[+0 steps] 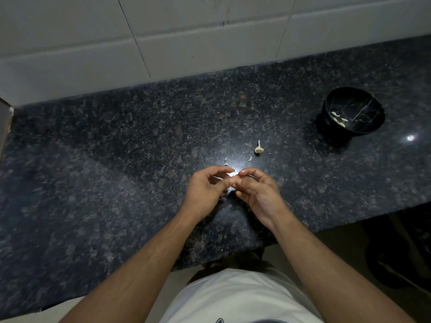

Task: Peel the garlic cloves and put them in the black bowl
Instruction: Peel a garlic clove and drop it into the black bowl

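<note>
Closest to us, our white shirt (235,297) fills the bottom edge, and both bare forearms reach forward over the counter (93,159), a polished dark stone slab flecked with grey and brown. Our left hand (205,190) and right hand (258,194) meet just above that surface, fingers curled inward, and together they pinch a small pale garlic clove (231,174) between the fingertips; a bright glare on the stone behind it blurs its outline. Just beyond the hands lie thin curved scraps of papery skin (250,158), and near them a dry garlic stem (258,148) with a stubby, frayed base rests on the counter. Farther off to the right sits the black bowl (368,127), round and glossy with fine pale veins, holding several peeled cloves (339,118) in its bottom. Behind everything rises a wall of large smooth white tiles (186,47).
</note>
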